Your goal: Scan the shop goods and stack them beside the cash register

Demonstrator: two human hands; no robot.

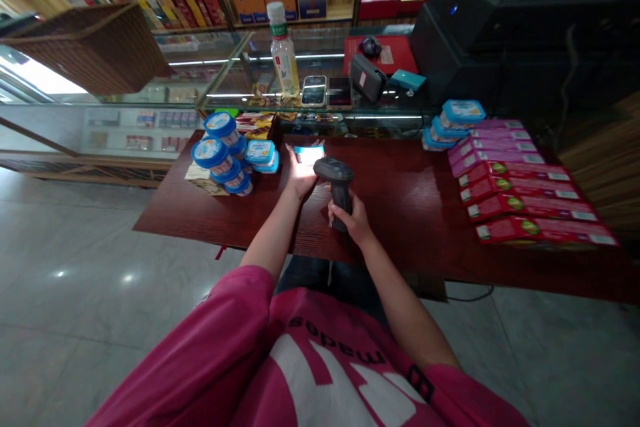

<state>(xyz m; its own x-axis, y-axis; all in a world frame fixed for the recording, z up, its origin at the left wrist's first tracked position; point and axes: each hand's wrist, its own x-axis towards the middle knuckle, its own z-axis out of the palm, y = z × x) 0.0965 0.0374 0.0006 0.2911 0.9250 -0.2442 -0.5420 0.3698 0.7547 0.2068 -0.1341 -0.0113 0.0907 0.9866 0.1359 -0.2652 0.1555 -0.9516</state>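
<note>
My right hand is wrapped round the handle of a black barcode scanner, held upright over the brown tabletop. The scanner's head points left, and its light falls on my left hand. Lying in that hand is a small blue-edged container, its face washed out by the glare. Just left of it sit rectangular blue-lidded tubs, stacked. Round blue-lidded tubs are piled further left, beside a pale box.
On the right stand rows of red boxes, pink boxes and more blue tubs. Behind the table, a glass counter carries a bottle, a phone and a dark card-reader-like device. A wicker basket is at left.
</note>
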